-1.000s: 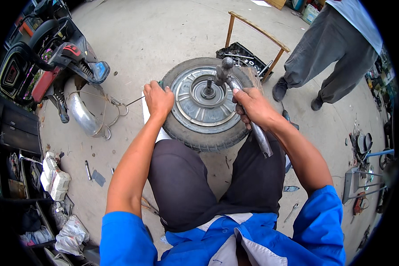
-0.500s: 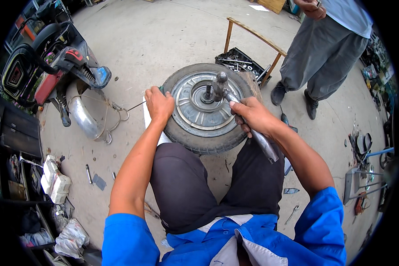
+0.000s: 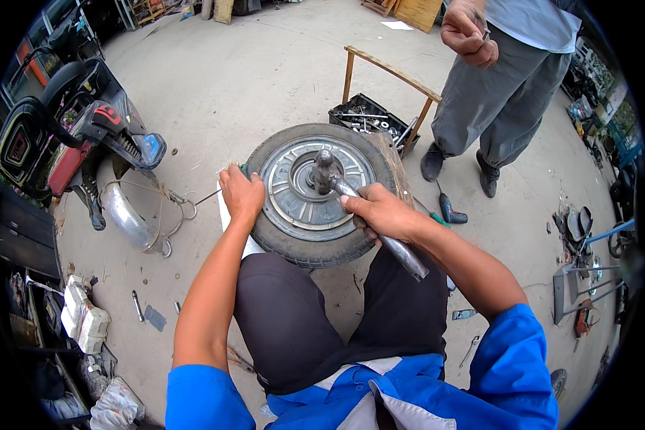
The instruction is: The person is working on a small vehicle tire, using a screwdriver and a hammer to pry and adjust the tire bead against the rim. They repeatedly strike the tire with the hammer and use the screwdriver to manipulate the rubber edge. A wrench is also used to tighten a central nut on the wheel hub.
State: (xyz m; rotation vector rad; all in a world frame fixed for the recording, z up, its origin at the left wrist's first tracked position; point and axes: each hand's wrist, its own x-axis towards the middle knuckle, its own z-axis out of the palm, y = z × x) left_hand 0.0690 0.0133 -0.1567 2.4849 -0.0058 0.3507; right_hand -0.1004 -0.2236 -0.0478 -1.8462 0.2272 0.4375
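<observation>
Right hand (image 3: 381,213) wrapped round ball-peen hammer (image 3: 325,170) | hammer head shifted from beside axle to over tyred wheel's (image 3: 304,213) centre, so work seems aimed there; contact unclear | left hand (image 3: 241,192) at wheel's left edge, apparently gripping green-handled screwdriver (image 3: 245,170)

long grey metal hammer (image 3: 403,258): semi-glossy | round black rubber tyre (image 3: 304,252): matt, rough | round grey metal hub (image 3: 292,206): dull, ribbed | curved silver metal pipe (image 3: 127,213): glossy
</observation>
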